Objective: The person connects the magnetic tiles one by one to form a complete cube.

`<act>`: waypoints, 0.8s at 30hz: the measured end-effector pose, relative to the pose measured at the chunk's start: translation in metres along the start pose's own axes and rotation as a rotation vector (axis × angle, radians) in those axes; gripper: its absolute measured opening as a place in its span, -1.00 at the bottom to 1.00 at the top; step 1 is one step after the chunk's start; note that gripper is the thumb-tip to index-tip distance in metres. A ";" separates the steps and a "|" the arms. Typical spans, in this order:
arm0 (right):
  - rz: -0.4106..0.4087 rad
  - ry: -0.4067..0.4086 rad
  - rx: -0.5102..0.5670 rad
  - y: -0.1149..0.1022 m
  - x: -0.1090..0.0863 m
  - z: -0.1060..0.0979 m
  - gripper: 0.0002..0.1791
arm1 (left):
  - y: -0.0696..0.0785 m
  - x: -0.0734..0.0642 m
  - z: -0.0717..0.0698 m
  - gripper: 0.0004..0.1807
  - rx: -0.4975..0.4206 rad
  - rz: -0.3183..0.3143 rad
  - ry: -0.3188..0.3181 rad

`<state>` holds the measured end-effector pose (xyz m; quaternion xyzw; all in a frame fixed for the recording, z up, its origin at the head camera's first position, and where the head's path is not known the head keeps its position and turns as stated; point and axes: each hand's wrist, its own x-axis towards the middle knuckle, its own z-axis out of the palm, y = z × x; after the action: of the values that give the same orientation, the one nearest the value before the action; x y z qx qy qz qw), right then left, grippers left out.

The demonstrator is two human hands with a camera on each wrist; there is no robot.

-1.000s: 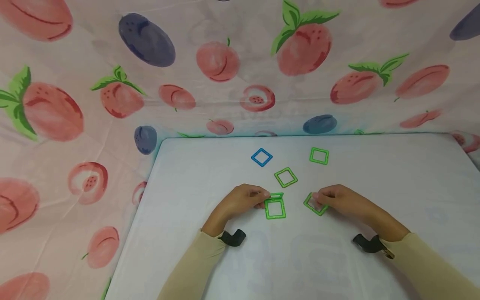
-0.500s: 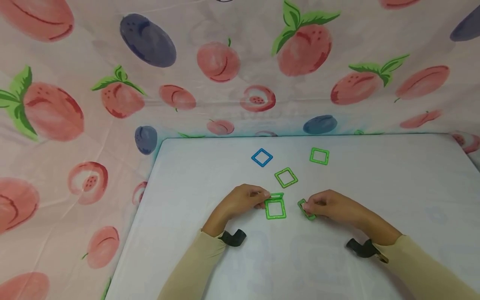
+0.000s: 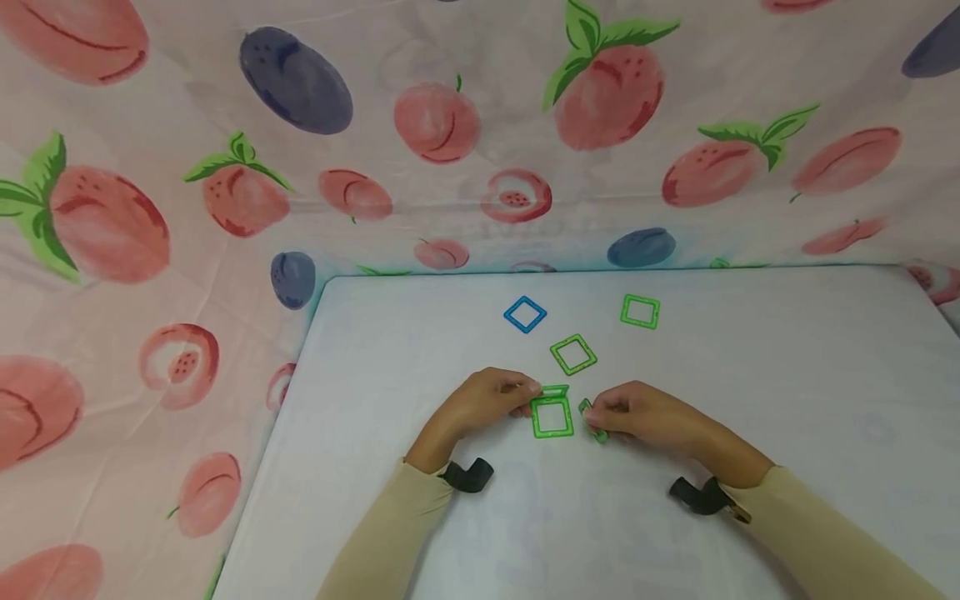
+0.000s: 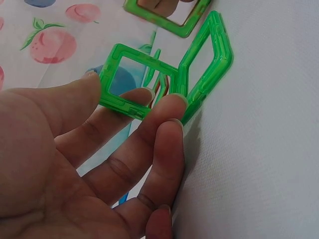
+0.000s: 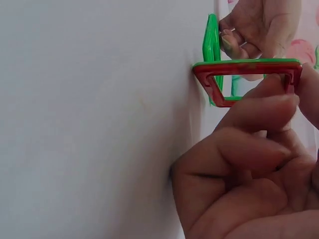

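Observation:
My left hand (image 3: 486,402) pinches a green square magnetic tile (image 4: 137,56) between thumb and fingers, holding it upright. Along its lower edge it meets a second green tile (image 3: 553,433), which lies flat on the table. To the right, my right hand (image 3: 637,414) grips another green square tile (image 3: 601,436), tilted up on its edge and a small gap away from the flat one. In the right wrist view this tile's face (image 5: 244,66) looks red, with a green rim. My right fingers cover part of it.
Beyond the hands, a green tile (image 3: 556,360) lies flat on the white table (image 3: 390,333). A blue square tile (image 3: 511,321) is farther back, and one more green tile (image 3: 624,310) lies at back right. Fruit-patterned cloth (image 3: 450,200) hangs behind the table and on its left.
My right hand has moved left with its tile, close to the joined tiles, and the tile has turned from nearly face-on to nearly edge-on. The left hand stays put.

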<state>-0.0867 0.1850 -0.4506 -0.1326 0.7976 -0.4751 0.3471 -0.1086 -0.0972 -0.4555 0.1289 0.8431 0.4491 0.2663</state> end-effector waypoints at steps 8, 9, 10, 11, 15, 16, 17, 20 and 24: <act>0.014 0.024 -0.015 -0.004 0.008 0.004 -0.63 | 0.000 0.001 0.000 -0.67 0.007 0.010 0.000; 0.014 0.024 -0.014 -0.004 0.009 0.004 -0.63 | 0.001 0.000 0.000 -0.67 0.011 0.009 0.000; 0.013 0.025 -0.014 -0.004 0.010 0.005 -0.62 | 0.002 0.000 0.000 -0.67 0.014 0.008 0.001; 0.015 0.024 -0.011 -0.004 0.011 0.005 -0.62 | 0.002 0.000 0.000 -0.67 0.017 0.008 0.001; 0.020 0.029 0.006 -0.005 0.013 0.007 -0.64 | 0.001 0.000 0.000 -0.67 0.020 0.006 0.002; 0.017 0.031 0.007 -0.005 0.014 0.007 -0.65 | 0.001 0.000 0.000 -0.67 0.019 0.006 0.003; 0.013 0.034 0.007 -0.006 0.014 0.008 -0.65 | 0.001 0.001 0.000 -0.67 0.021 0.006 0.004; 0.010 0.045 0.015 -0.007 0.015 0.010 -0.65 | 0.000 0.001 0.000 -0.67 0.025 0.006 0.004; 0.000 0.066 0.019 -0.008 0.016 0.012 -0.62 | 0.000 0.001 0.000 -0.67 0.025 0.007 0.003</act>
<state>-0.0906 0.1642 -0.4543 -0.1135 0.8041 -0.4867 0.3219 -0.1096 -0.0964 -0.4562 0.1344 0.8486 0.4396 0.2617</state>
